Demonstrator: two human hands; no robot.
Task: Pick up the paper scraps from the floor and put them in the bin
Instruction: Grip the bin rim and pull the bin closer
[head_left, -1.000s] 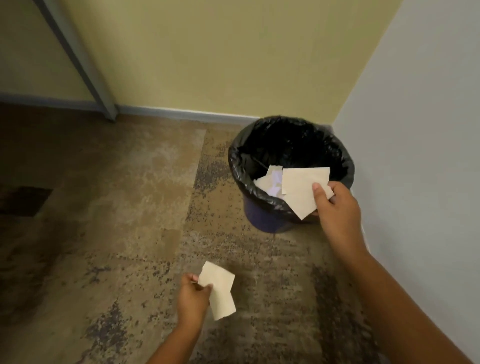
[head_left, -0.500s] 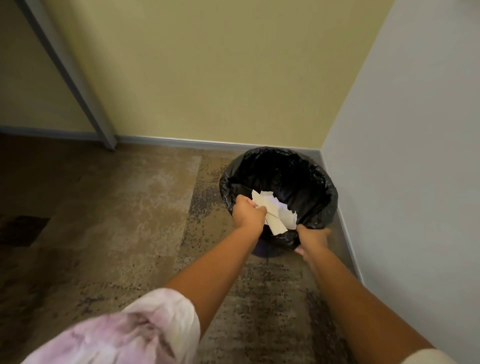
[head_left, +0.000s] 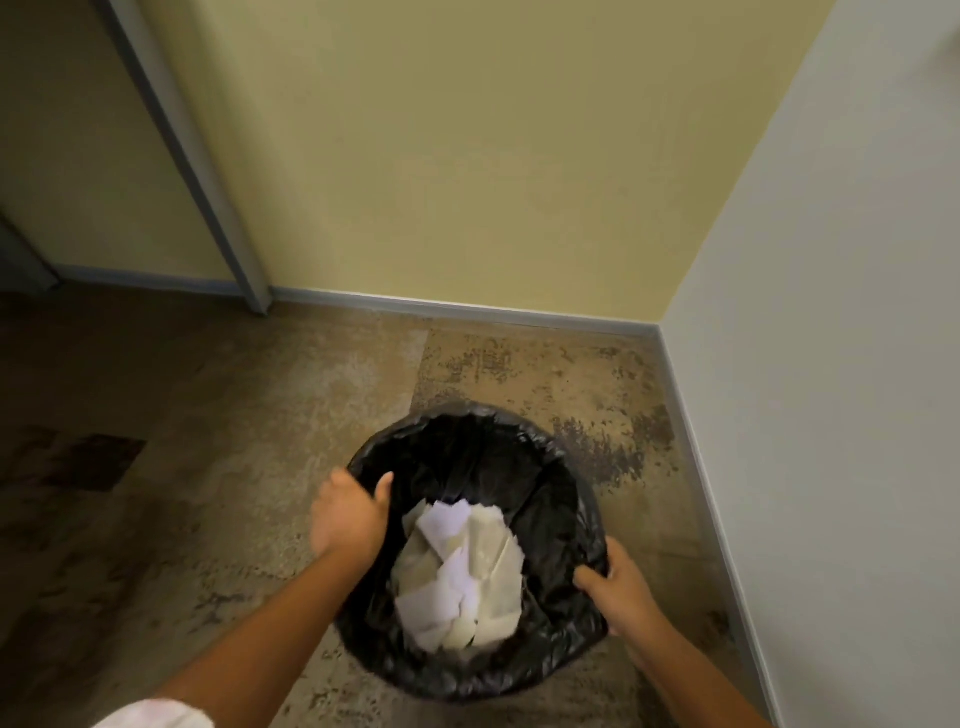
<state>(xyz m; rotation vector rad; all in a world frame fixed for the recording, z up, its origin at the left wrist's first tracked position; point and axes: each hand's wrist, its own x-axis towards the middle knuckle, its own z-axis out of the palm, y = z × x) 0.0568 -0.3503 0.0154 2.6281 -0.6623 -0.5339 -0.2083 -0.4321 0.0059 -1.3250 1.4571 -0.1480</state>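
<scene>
Down in the corner where the yellow wall meets the pale wall, we look over a worn, mottled floor with a grey baseboard along its edge. No scraps show on the part of the floor we can see, though our arms and the bin hide some of it.

Close to the pale wall stands the bin, lined with a black bag whose top is folded over the rim. It sits right below us, so we see straight down into it.

Our left hand rests at the bin's left rim, thumb reaching over the edge onto the liner; whether its grip is clamped on the plastic or merely lying against it we cannot tell, since the fingers are out of sight. Our right hand has its grip curled around the right rim, pinching bag and edge together. We judge both hands are there to steady the bin or settle the liner.

At the bottom lie the paper scraps, a loose heap of cream and white pieces, touching and overlapping. Neither hand carries any paper, so we judge this load delivered.
</scene>
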